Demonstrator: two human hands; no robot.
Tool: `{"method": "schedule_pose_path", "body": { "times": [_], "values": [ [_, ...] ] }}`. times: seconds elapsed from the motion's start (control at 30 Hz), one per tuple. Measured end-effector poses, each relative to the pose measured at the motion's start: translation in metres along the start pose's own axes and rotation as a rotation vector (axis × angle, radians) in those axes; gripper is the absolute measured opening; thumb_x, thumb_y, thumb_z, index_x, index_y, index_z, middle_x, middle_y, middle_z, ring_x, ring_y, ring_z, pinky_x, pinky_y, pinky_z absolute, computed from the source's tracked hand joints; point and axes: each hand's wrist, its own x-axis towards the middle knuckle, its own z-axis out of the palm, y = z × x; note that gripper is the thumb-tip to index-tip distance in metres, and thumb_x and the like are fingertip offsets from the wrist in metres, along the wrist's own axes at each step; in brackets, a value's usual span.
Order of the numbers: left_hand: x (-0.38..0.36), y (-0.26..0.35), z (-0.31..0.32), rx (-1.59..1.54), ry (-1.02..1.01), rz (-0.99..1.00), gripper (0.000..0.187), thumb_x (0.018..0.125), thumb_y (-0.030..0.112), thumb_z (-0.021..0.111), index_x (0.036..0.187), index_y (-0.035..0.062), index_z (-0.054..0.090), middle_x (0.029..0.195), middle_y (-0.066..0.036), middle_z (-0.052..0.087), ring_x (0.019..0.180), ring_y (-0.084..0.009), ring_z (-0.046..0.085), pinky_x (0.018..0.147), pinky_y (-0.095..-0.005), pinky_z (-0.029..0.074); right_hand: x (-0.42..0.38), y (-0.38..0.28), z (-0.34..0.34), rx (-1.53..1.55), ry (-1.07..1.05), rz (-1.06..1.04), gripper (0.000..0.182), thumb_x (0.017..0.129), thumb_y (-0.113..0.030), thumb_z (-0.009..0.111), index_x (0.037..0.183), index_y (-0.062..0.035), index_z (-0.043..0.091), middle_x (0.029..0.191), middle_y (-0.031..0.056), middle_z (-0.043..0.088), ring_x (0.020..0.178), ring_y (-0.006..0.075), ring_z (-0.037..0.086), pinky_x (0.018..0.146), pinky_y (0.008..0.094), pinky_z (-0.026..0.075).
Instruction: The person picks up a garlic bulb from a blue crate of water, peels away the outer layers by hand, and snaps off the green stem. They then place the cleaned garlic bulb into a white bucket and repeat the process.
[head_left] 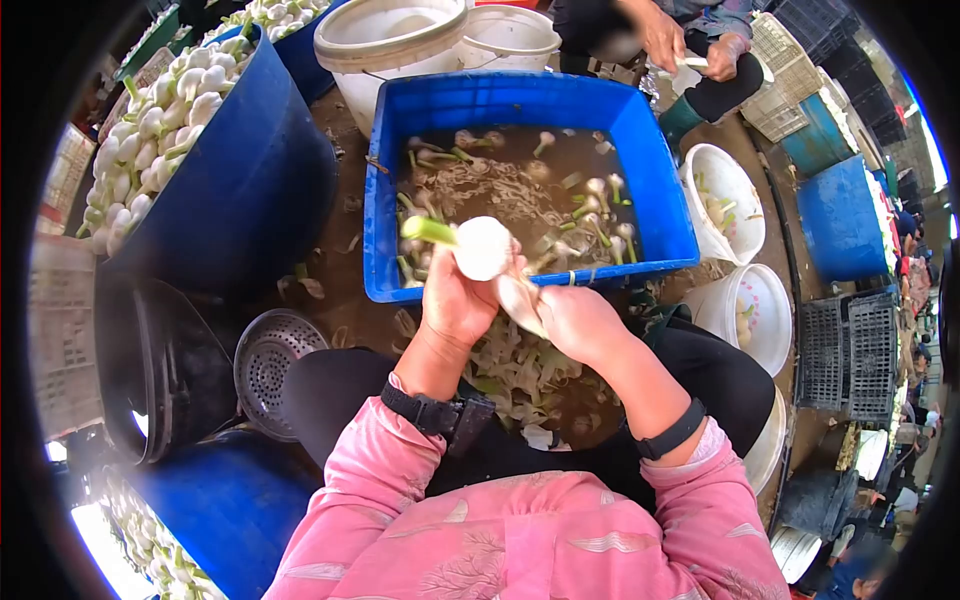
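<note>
A white garlic bulb (484,248) with a short green stem stands out above the near edge of a blue rectangular tub (660,165). My left hand (460,300) is closed round the bulb's underside, the stem pointing left. Close beside it, my right hand (582,322) is closed on a strip of pale garlic skin (518,303) that stretches from the bulb. The right fingertips are partly hidden behind the hand. Brown water in the tub holds several garlic bulbs with stems and floating peelings (480,195).
Big blue barrels (235,170) heaped with garlic (165,120) stand at the left. A metal strainer (270,370) lies by my left knee. White buckets (390,40) stand behind the tub and to the right. Across from me, another person's hands (690,50) hold something pale.
</note>
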Motion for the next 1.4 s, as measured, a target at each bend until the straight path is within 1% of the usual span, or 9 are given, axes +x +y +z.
{"method": "schedule_pose_path", "body": {
  "times": [0.23, 0.4, 0.6, 0.77, 0.97, 1.13, 1.17, 1.23, 1.4],
  "values": [
    [0.004, 0.012, -0.013, 0.092, -0.132, -0.010, 0.041, 0.083, 0.037, 0.033, 0.096, 0.0032, 0.052, 0.082, -0.007, 0.056, 0.067, -0.0196, 0.052, 0.052, -0.0303, 0.039, 0.000, -0.020, -0.025, 0.313, 0.299, 0.166, 0.029, 0.082, -0.028, 0.047, 0.079, -0.0001, 0.056, 0.070, 0.0191, 0.057, 0.070, 0.0349, 0.055, 0.061, 0.0414, 0.043],
    [-0.003, -0.007, -0.001, 0.327, 0.128, 0.209, 0.032, 0.084, 0.030, 0.038, 0.097, 0.0029, 0.051, 0.093, -0.009, 0.056, 0.085, -0.0210, 0.055, 0.078, -0.0314, 0.043, 0.010, -0.036, -0.026, 0.262, 0.438, -0.146, 0.023, 0.079, -0.020, 0.048, 0.067, -0.0009, 0.048, 0.062, 0.0168, 0.054, 0.062, 0.0351, 0.052, 0.055, 0.0414, 0.042],
    [0.004, 0.000, -0.011, 0.102, 0.196, 0.179, 0.036, 0.084, 0.033, 0.035, 0.096, 0.0035, 0.051, 0.088, -0.008, 0.058, 0.079, -0.0207, 0.056, 0.070, -0.0314, 0.045, 0.017, -0.046, -0.015, 0.241, 0.557, -0.217, 0.023, 0.079, -0.021, 0.047, 0.066, -0.0018, 0.050, 0.065, 0.0164, 0.055, 0.061, 0.0347, 0.053, 0.054, 0.0424, 0.043],
    [-0.001, 0.020, 0.000, 0.070, 0.163, 0.119, 0.040, 0.086, 0.038, 0.030, 0.093, 0.0055, 0.053, 0.077, -0.007, 0.059, 0.056, -0.0176, 0.051, 0.045, -0.0280, 0.037, 0.009, -0.022, 0.005, -0.317, -0.263, 0.178, 0.028, 0.075, -0.028, 0.048, 0.073, -0.0039, 0.062, 0.075, 0.0150, 0.060, 0.072, 0.0306, 0.059, 0.064, 0.0382, 0.047],
    [0.002, 0.005, -0.004, 0.238, 0.382, 0.088, 0.038, 0.086, 0.039, 0.028, 0.097, 0.0104, 0.051, 0.080, -0.003, 0.058, 0.060, -0.0138, 0.051, 0.043, -0.0246, 0.035, 0.025, -0.030, -0.042, 0.356, 0.408, 0.174, 0.042, 0.065, -0.021, 0.066, 0.100, -0.0051, 0.048, 0.066, 0.0085, 0.057, 0.058, 0.0251, 0.056, 0.055, 0.0345, 0.044],
    [0.007, -0.004, -0.007, 0.334, 0.366, -0.051, 0.044, 0.088, 0.045, 0.023, 0.101, 0.0116, 0.049, 0.077, -0.001, 0.057, 0.058, -0.0111, 0.050, 0.040, -0.0224, 0.033, 0.068, -0.047, -0.034, 0.267, 0.377, -0.359, 0.052, 0.071, -0.033, 0.062, 0.111, -0.0056, 0.045, 0.104, 0.0176, 0.051, 0.108, 0.0266, 0.043, 0.088, 0.0340, 0.036],
    [0.007, -0.008, -0.010, 0.362, 0.341, -0.085, 0.050, 0.086, 0.049, 0.023, 0.101, 0.0090, 0.048, 0.079, -0.003, 0.057, 0.062, -0.0127, 0.051, 0.047, -0.0248, 0.037, 0.090, -0.035, -0.021, 0.272, 0.341, -0.489, 0.039, 0.071, -0.030, 0.060, 0.100, -0.0049, 0.053, 0.092, 0.0157, 0.056, 0.095, 0.0270, 0.052, 0.079, 0.0339, 0.041],
    [0.008, -0.009, -0.007, 0.444, 0.426, -0.218, 0.059, 0.084, 0.055, 0.023, 0.106, 0.0044, 0.046, 0.086, -0.006, 0.057, 0.070, -0.0151, 0.051, 0.058, -0.0283, 0.040, 0.129, -0.012, -0.007, 0.745, -0.043, 0.070, 0.028, 0.071, -0.026, 0.057, 0.090, -0.0044, 0.058, 0.076, 0.0138, 0.059, 0.078, 0.0285, 0.058, 0.069, 0.0346, 0.044],
    [0.008, -0.006, -0.005, 0.457, 0.410, -0.173, 0.050, 0.087, 0.043, 0.027, 0.111, 0.0028, 0.045, 0.091, -0.008, 0.056, 0.077, -0.0151, 0.053, 0.065, -0.0256, 0.040, 0.245, 0.124, 0.024, 0.183, 0.120, 0.357, 0.025, 0.072, -0.021, 0.053, 0.089, -0.0037, 0.059, 0.080, 0.0172, 0.060, 0.076, 0.0299, 0.058, 0.066, 0.0354, 0.045]
  ]
}}
